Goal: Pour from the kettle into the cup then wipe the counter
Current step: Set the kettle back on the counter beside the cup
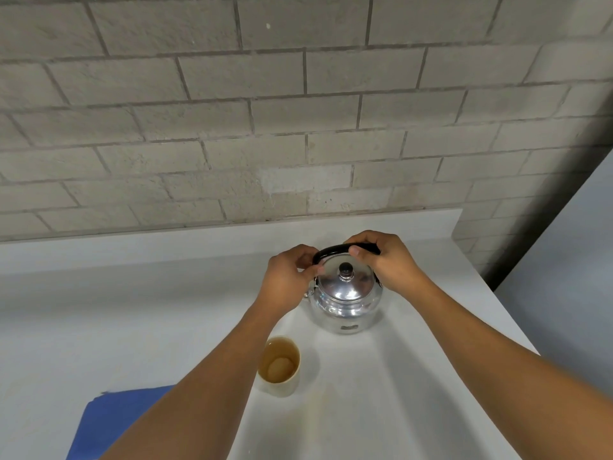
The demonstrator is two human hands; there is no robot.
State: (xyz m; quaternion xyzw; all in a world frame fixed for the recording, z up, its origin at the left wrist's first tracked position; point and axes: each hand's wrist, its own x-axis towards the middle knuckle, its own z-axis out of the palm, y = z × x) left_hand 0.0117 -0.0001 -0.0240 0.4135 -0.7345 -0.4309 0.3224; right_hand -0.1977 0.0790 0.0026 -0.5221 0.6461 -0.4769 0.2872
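At the lower left of the frame lies one folded blue cloth (126,423), partly hidden under the left forearm, on the white bench (99,327). Just right of it, lower centre, stands one cream ceramic cup (279,366) with brownish liquid inside. Farther back, centre right, sits one shiny round metal kettle (345,300) with a black knob on its lid. Two hands meet there: the left hand (288,280) pinches the black arched handle's left end, the right hand (384,260) is wrapped around its top. One grey brick wall (232,111) rises behind.
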